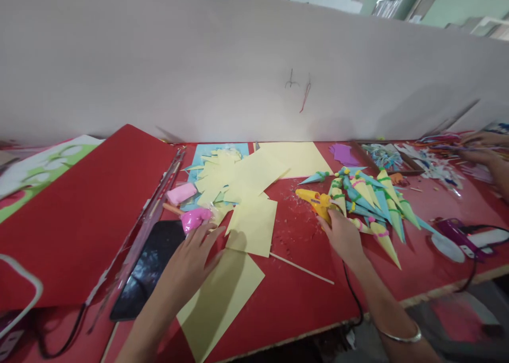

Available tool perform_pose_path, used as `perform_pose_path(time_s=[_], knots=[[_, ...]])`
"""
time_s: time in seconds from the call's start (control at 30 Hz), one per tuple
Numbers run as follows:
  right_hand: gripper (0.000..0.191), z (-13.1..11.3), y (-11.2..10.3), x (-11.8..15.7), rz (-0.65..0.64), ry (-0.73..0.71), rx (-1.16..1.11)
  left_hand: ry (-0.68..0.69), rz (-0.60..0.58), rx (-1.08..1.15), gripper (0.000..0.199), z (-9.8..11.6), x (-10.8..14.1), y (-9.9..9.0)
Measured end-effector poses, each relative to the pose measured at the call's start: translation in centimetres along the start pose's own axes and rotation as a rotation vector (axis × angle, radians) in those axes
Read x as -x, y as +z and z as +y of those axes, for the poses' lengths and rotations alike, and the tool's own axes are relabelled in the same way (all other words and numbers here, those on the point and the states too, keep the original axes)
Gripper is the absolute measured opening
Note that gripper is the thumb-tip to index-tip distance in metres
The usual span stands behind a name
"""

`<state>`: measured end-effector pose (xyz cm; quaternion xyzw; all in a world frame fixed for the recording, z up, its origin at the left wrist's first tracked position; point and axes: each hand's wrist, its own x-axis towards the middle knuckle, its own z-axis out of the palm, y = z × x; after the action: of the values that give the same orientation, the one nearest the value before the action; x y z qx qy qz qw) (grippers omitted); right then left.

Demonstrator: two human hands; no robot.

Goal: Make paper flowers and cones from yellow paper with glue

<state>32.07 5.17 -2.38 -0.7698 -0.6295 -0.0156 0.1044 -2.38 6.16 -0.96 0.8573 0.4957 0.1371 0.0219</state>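
My right hand (342, 234) is wrapped round the handle of a yellow glue gun (316, 201), whose nozzle points left. Spread fingers of my left hand (199, 251) hover at a bright pink packet (195, 219), holding nothing that I can make out. Behind that packet lies a paler pink packet (182, 193). Pale yellow paper sheets (254, 227) and cut pieces cover the middle. Just right of the glue gun is a pile of small yellow and blue paper cones (382, 235) with green and pink trim. A thin stick (302, 268) lies on the red table (306, 304).
A black phone (149, 273) and a large red board (83, 214) are at the left. Behind stands a white partition (199, 66). At the right are a tray (369, 161), a purple device (457, 235) with cables, and another person's hands (483, 150).
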Motion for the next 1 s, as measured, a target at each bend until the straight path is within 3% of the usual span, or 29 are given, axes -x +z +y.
perform_pose_path(time_s=[0.17,0.27,0.4,0.57,0.67,0.73,0.83,1.0], knots=[[0.024,0.2,0.0,-0.1,-0.022,-0.010,0.006,-0.037,-0.074,-0.015,0.047,1.3,2.1,0.0],[0.029,0.4,-0.3,0.6,0.031,-0.019,-0.041,-0.100,-0.070,-0.105,0.065,2.2,3.7,0.8],[0.032,0.4,-2.0,2.1,0.109,0.036,-0.081,-0.154,-0.069,-0.143,0.072,3.0,4.8,1.7],[0.034,-2.4,-3.9,4.6,0.057,0.040,-0.230,-0.170,-0.106,-0.069,0.074,3.0,4.6,1.7],[0.022,-6.1,-2.8,5.6,-0.109,-0.273,-0.507,-0.188,-0.173,0.047,0.059,3.3,4.1,1.3],[0.016,-8.5,-1.5,5.6,-0.094,-0.422,-0.461,-0.196,-0.233,0.113,0.051,3.8,3.8,0.9],[0.031,-10.7,0.3,5.1,-0.129,-0.493,-0.286,-0.169,-0.307,0.116,0.042,4.3,3.3,0.4],[0.019,-11.3,1.0,4.3,-0.136,-0.505,-0.117,-0.097,-0.260,0.128,0.035,3.0,3.2,0.2]])
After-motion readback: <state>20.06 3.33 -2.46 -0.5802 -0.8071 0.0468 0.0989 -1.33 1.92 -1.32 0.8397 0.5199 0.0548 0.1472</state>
